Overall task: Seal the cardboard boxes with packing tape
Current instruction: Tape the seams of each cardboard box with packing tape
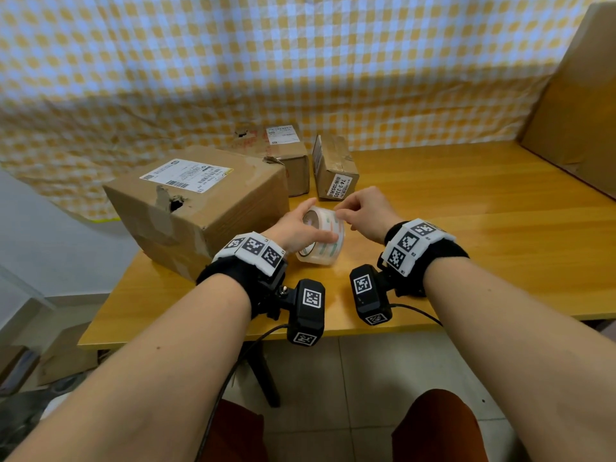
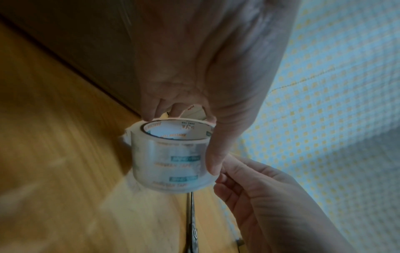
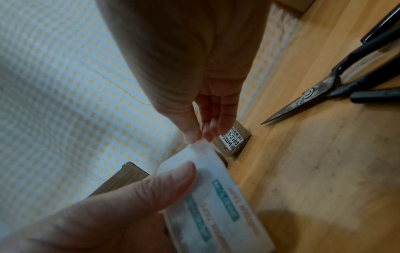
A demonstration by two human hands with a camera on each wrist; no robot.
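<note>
The clear roll of packing tape with teal printed labels (image 1: 320, 235) is held just above the front-middle of the yellow wooden table (image 1: 466, 208), tipped on edge. The left hand (image 1: 296, 230) has it clamped, thumb lying across the outer face and fingers hooked over the far rim of the white core. The right hand (image 1: 365, 213) comes in from the other side, fingers curled, thumb and fingertips pinching at the top edge of the roll where the loose end sits. Both forearms reach forward. Just left sits the big battered brown cardboard box with a torn hole (image 1: 196, 201), with two smaller brown cardboard boxes (image 1: 335, 168) behind. Black-handled metal scissors (image 3: 320, 89) lie on the table nearby.
</note>
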